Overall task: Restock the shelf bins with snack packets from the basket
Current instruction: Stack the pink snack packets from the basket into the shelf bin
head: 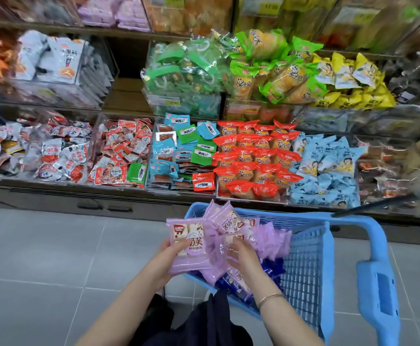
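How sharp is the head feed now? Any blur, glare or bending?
Head view: purple packets in the left hand and the red-packet bin read sharp; the top shelf and far right edge smear with blur; the wide lens bows the shelf lines and blue basket; lighting even.

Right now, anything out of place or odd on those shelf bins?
Two strays, bottom shelf: a green packet sits among the red-and-white packets, and a red packet lies at the front of the blue and green packets. Each clashes with its neighbours' colour. I see no spill.
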{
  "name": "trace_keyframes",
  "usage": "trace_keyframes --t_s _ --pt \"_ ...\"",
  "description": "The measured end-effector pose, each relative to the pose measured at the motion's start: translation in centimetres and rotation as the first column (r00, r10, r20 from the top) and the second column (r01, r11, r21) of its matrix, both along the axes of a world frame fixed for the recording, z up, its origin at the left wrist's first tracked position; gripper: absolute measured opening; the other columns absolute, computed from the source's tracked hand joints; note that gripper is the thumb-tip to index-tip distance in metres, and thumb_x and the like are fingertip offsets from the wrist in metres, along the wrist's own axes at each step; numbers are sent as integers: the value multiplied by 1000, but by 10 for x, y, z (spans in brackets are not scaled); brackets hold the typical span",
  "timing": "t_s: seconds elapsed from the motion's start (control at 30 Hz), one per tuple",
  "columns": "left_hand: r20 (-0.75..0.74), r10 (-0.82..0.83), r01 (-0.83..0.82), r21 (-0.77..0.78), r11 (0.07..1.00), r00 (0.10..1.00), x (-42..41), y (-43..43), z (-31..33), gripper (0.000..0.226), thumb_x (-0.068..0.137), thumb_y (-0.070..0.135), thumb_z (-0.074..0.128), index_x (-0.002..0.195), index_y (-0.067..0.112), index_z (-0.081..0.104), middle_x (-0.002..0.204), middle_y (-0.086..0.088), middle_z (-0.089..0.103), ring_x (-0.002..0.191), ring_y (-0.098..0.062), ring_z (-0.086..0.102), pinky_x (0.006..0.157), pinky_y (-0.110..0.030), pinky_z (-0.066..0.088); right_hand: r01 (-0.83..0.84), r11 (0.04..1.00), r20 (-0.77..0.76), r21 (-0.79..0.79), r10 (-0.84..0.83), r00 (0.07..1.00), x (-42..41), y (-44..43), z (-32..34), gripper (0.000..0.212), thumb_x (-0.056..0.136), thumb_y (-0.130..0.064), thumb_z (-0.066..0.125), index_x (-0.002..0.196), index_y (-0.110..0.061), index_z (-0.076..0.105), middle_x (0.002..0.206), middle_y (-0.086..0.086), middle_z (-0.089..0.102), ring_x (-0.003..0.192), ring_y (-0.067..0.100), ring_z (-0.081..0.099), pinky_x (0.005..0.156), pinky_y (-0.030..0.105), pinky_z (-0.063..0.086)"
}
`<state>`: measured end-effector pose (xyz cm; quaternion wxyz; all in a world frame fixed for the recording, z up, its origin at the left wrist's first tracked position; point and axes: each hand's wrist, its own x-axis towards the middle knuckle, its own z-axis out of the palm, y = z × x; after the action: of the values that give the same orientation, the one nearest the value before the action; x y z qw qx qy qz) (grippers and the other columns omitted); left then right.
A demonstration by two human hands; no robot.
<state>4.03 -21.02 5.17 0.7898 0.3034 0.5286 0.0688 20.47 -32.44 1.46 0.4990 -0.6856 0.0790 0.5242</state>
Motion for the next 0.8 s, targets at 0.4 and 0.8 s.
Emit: trace_keyframes --t_s 0.4,0.8 --pt "-70 300 -297 51 953 951 -60 9 -4 12 89 12 59 100 14 63 86 -9 75 70 -25 70 68 -37 57 -301 814 162 -497 428 889 41 10 -88 56 79 -22 74 126 -1 52 127 18 57 107 31 60 96 38 49" --pt "-67 183 -181 39 983 981 -36 17 0 30 93 22 56 120 10 58 113 -17 69 104 -38 64 83 -45 53 -226 968 214 -110 245 946 41 -19 -54 28 85 -28 68 109 -21 57 116 2 61 95 14 57 75 30 45"
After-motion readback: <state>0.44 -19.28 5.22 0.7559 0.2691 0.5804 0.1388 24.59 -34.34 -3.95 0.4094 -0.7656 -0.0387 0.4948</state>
